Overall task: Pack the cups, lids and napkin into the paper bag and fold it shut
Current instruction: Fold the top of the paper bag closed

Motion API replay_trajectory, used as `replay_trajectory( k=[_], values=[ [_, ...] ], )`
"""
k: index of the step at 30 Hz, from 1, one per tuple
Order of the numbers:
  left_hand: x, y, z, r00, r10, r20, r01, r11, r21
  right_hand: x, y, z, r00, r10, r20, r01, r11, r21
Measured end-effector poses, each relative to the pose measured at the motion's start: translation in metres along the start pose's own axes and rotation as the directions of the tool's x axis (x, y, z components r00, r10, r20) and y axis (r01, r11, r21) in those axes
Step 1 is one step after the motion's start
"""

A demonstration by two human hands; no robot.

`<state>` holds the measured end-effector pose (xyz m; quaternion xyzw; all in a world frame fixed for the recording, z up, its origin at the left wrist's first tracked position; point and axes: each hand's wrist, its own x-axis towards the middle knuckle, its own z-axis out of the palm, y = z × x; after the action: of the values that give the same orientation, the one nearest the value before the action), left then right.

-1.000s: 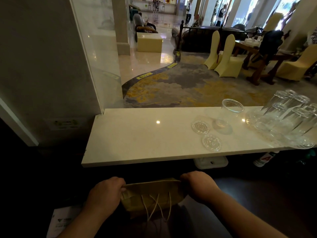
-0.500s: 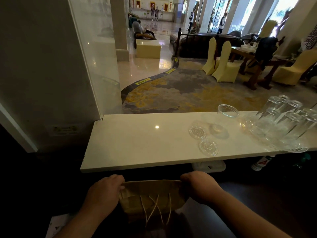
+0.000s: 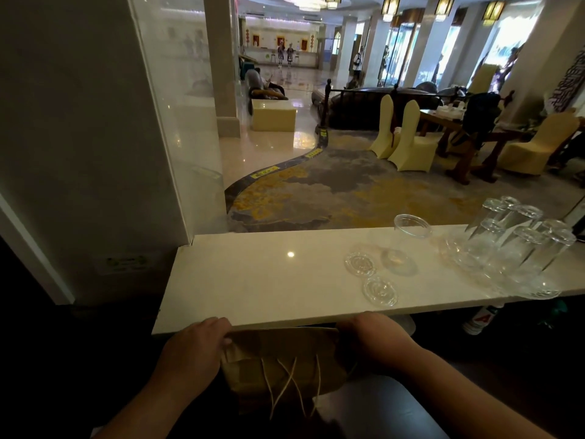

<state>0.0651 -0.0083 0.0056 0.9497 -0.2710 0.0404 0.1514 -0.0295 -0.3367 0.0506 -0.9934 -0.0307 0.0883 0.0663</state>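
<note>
A brown paper bag (image 3: 281, 356) with pale string handles is held just below the front edge of a white counter (image 3: 253, 280). My left hand (image 3: 196, 346) grips its left side and my right hand (image 3: 373, 337) grips its right side. On the counter stands one clear plastic cup (image 3: 405, 245), upright. Two clear round lids lie flat close by, one lid (image 3: 361, 263) left of the cup and another lid (image 3: 380, 291) nearer the front edge. No napkin shows.
Several clear glasses (image 3: 519, 248) stand upside down at the counter's right end. A glass pane and a wall (image 3: 79, 137) close off the left. A white bottle with red lettering (image 3: 478, 321) sits under the counter. Beyond is a lobby with covered chairs (image 3: 408, 144).
The view has tilted upward, so the counter and hands sit lower in the frame. Both hands have kept their hold and raised the bag up to the counter's front edge.
</note>
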Motion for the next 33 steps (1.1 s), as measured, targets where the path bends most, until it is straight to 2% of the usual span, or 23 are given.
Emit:
replay_trajectory(
  k=[6, 16, 22, 33],
  values=[
    [0.007, 0.008, -0.021, 1.0, -0.003, -0.004, 0.003, 1.0, 0.0, -0.001, -0.001, -0.025, 1.0, 0.01, 0.019, -0.011, 1.0, 0.024],
    [0.018, 0.016, -0.052, 0.991, 0.028, -0.134, -0.025, 0.999, 0.024, -0.012, -0.011, -0.076, 1.0, -0.005, -0.013, 0.005, 0.999, 0.042],
    [0.023, 0.027, -0.071, 0.99, 0.017, -0.143, -0.016, 1.0, 0.004, -0.018, -0.011, -0.101, 1.0, -0.029, 0.009, 0.029, 0.999, 0.026],
    [0.038, 0.039, -0.107, 0.985, -0.006, -0.172, 0.011, 0.999, 0.031, -0.007, -0.002, -0.124, 0.997, -0.002, -0.077, 0.004, 1.0, 0.02]
  ],
)
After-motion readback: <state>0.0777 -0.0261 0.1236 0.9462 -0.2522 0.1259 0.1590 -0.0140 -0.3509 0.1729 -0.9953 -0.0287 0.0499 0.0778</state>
